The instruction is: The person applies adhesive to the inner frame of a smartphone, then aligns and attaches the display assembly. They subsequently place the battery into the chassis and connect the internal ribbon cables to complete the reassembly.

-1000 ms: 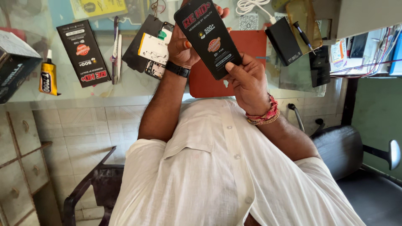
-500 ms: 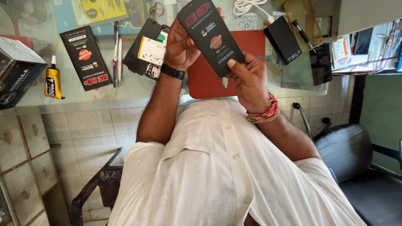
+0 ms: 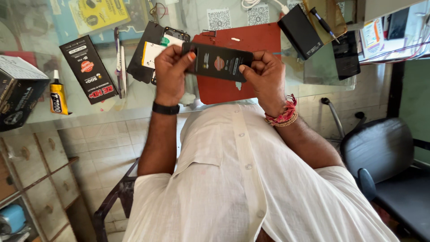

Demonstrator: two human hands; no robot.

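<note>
Flat packet (image 3: 218,62) sits at upper centre of the frame, over the mat (image 3: 242,67) — glue tube (image 3: 58,95) far left, power bank (image 3: 300,31) upper right.

Two flat black printed packs show: one (image 3: 218,62) held over the counter (image 3: 134,101) between two hands, the left hand (image 3: 171,74) and the right hand (image 3: 265,74), and a second black pack (image 3: 88,69) lying toward the counter's left end. The counter also carries one red mat (image 3: 251,42) at its middle, one opened phone (image 3: 168,42) beside that mat, one small yellow glue tube (image 3: 57,94) near the left edge, one black power bank (image 3: 301,31) toward the right end, and one small screwdriver (image 3: 321,19) by the far right corner. Two square code stickers (image 3: 218,19) sit along the far edge, one dark cardboard box (image 3: 20,96) stands at the left end, and one black chair (image 3: 385,157) stands off the right end.
</note>
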